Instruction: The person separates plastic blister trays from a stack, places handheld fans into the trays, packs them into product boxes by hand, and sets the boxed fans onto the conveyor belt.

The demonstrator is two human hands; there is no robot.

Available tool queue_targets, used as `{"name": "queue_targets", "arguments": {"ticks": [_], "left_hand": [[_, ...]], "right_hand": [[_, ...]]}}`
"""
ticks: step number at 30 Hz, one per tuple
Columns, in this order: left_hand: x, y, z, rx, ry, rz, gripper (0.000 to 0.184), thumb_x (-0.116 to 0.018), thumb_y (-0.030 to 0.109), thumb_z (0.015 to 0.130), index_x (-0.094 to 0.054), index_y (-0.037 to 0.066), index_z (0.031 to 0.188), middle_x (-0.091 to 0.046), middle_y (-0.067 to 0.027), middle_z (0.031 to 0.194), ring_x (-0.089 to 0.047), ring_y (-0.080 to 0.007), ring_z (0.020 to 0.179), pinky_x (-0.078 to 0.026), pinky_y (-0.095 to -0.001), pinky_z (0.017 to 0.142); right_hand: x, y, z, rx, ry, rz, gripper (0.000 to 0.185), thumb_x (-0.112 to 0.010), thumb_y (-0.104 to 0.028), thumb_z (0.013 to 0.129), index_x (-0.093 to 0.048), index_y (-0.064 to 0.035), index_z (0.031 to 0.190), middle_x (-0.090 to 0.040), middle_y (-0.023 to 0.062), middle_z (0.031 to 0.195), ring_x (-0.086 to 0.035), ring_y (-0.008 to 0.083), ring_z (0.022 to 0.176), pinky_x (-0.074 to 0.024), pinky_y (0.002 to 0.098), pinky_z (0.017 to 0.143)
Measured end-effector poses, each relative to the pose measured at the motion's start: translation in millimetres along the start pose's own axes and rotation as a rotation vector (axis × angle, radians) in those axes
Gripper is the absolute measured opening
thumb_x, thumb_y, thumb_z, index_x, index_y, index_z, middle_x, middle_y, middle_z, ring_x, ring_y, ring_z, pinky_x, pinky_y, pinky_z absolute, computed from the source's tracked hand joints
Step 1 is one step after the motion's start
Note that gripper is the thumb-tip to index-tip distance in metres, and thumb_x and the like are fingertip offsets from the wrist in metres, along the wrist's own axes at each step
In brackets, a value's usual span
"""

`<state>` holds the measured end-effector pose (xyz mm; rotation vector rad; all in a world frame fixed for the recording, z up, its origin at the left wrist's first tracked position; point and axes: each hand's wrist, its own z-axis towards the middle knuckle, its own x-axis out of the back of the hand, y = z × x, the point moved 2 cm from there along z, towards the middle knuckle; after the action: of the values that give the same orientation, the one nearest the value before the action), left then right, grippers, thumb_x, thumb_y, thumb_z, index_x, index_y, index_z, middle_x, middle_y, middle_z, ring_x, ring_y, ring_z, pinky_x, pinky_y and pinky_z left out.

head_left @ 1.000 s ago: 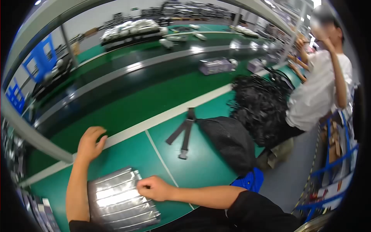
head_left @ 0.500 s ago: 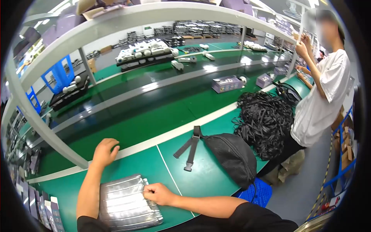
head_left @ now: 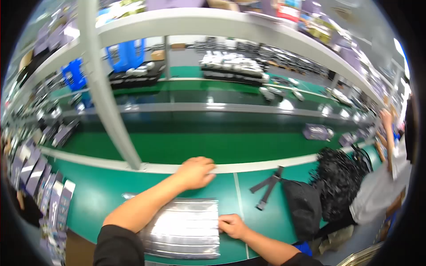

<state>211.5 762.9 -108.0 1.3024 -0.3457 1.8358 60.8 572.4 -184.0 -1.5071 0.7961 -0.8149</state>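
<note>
On the green bench in front of me lies a flat stack of shiny silver bags [head_left: 184, 230] with crosswise bands. My right hand [head_left: 233, 226] is closed at the right edge of the stack, its fingertips on that edge. Beyond the far edge of the stack, my left hand [head_left: 195, 173] hovers over or rests on the pale bench rail; which of these, I cannot tell. Its fingers are loosely bent, the thumb apart, and nothing shows in it. To the right of the stack lies a black mesh bag [head_left: 302, 208] with a buckled strap [head_left: 268, 188].
A heap of black straps [head_left: 337, 181] lies at the right, beside a person in a white shirt [head_left: 381, 190]. Purple boxes [head_left: 55, 199] stand at the left. A pale post [head_left: 108, 106] rises from the rail [head_left: 248, 166]. Behind runs a green conveyor [head_left: 199, 146] carrying a box [head_left: 317, 131].
The view has turned left, so the scene sits farther right. My left hand has moved somewhat right along the rail. My right hand stays at the stack's right edge.
</note>
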Motion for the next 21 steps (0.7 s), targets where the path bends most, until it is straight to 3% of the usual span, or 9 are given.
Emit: {"name": "queue_targets", "arguments": {"ticks": [3,7,12,18,21], "left_hand": [[-8,-3,0,0.094,-0.094,0.076,0.031,-0.064,0.025,0.083,-0.065,0.005,0.107,-0.062,-0.0142,0.111,-0.055,-0.0323,0.111,-0.045,-0.0462,0.094],[-8,-12,0,0.233,-0.19,0.097,0.035,-0.065,0.026,0.082,-0.063,0.004,0.109,-0.06,-0.0147,0.108,-0.054,-0.032,0.112,-0.045,-0.0454,0.092],[-19,-17,-3,0.254,-0.285,0.021,0.04,-0.065,0.026,0.082,-0.061,0.004,0.115,-0.06,-0.0157,0.111,-0.054,-0.0323,0.113,-0.045,-0.0445,0.094],[-16,-13,0,0.22,-0.317,-0.026,0.042,-0.065,0.026,0.084,-0.06,0.003,0.119,-0.06,-0.0159,0.113,-0.054,-0.0326,0.114,-0.044,-0.0449,0.096],[-12,-15,-2,0.181,-0.223,-0.032,0.042,-0.065,0.026,0.084,-0.06,0.003,0.119,-0.06,-0.0158,0.115,-0.053,-0.0329,0.115,-0.043,-0.045,0.097]], "right_hand": [[9,8,-6,-0.049,-0.001,-0.008,0.018,-0.059,-0.014,0.094,-0.068,0.0005,0.087,-0.065,0.0025,0.07,-0.058,0.0086,0.064,-0.0473,0.0248,0.06],[25,17,-8,0.09,-0.048,-0.024,0.013,-0.06,-0.006,0.092,-0.068,0.0041,0.089,-0.066,0.004,0.071,-0.06,0.0095,0.063,-0.0479,0.0235,0.059],[26,25,-12,0.038,0.011,0.072,0.017,-0.062,-0.008,0.089,-0.068,0.0031,0.079,-0.066,0.0053,0.067,-0.06,0.0117,0.06,-0.0482,0.0256,0.056],[14,4,-6,0.017,-0.042,0.229,0.008,-0.063,-0.002,0.089,-0.067,0.0052,0.086,-0.065,0.0063,0.071,-0.06,0.0111,0.063,-0.0477,0.0241,0.058],[13,5,-9,0.008,-0.033,0.258,0.007,-0.064,0.0,0.09,-0.067,0.0058,0.09,-0.064,0.0054,0.072,-0.059,0.01,0.064,-0.0466,0.0229,0.058]]}}
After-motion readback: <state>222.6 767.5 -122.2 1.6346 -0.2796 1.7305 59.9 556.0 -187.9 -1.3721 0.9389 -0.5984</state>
